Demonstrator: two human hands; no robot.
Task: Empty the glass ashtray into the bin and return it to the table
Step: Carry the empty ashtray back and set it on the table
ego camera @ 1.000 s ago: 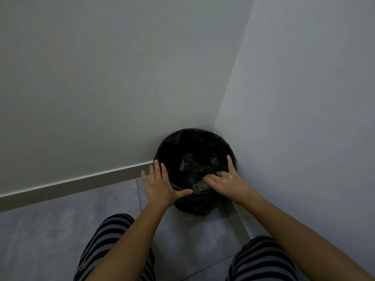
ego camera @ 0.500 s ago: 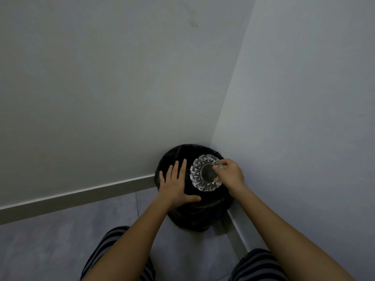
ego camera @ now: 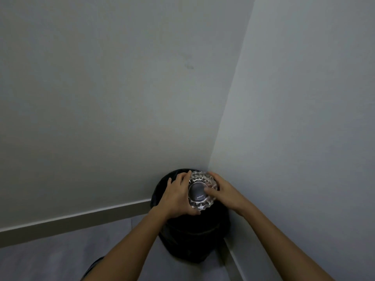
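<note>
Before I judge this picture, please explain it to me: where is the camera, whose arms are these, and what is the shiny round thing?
The camera sits on a person's head and looks forward and down, so the two bare arms are that person's own. Both hands hold a round, clear cut-glass ashtray: the left hand grips its left side, and the right hand holds its right side with the thumb over the middle. Just below it stands a round bin lined with a black plastic bag, on a grey tiled floor in the corner of two plain walls. No table is visible here.
</note>
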